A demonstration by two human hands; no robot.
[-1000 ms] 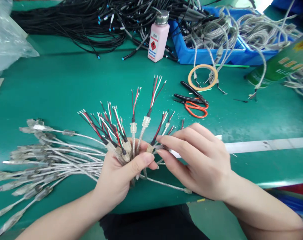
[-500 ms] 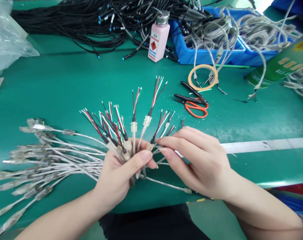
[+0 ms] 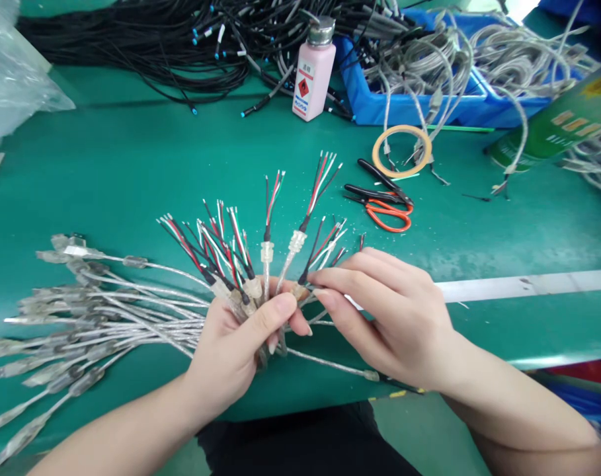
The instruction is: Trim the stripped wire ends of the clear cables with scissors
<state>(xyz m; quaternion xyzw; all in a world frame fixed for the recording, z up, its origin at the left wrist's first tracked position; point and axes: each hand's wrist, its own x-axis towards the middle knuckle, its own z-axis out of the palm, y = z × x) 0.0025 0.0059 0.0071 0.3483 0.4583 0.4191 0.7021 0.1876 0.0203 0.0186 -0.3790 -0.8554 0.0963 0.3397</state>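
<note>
Little has changed: the translucent cable bundle (image 3: 231, 291) is still clamped in the left hand (image 3: 235, 350); one cable end is pinched by the right hand (image 3: 389, 317).

Glossy clear-plastic cables (image 3: 131, 311) — matt green mat (image 3: 131, 178).

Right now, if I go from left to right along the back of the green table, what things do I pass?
Plastic bag → black cables → pink bottle → blue bin → tape ring → green box.

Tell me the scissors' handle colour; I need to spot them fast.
Orange-red handles on the scissors, seen clearly in the head view.
</note>
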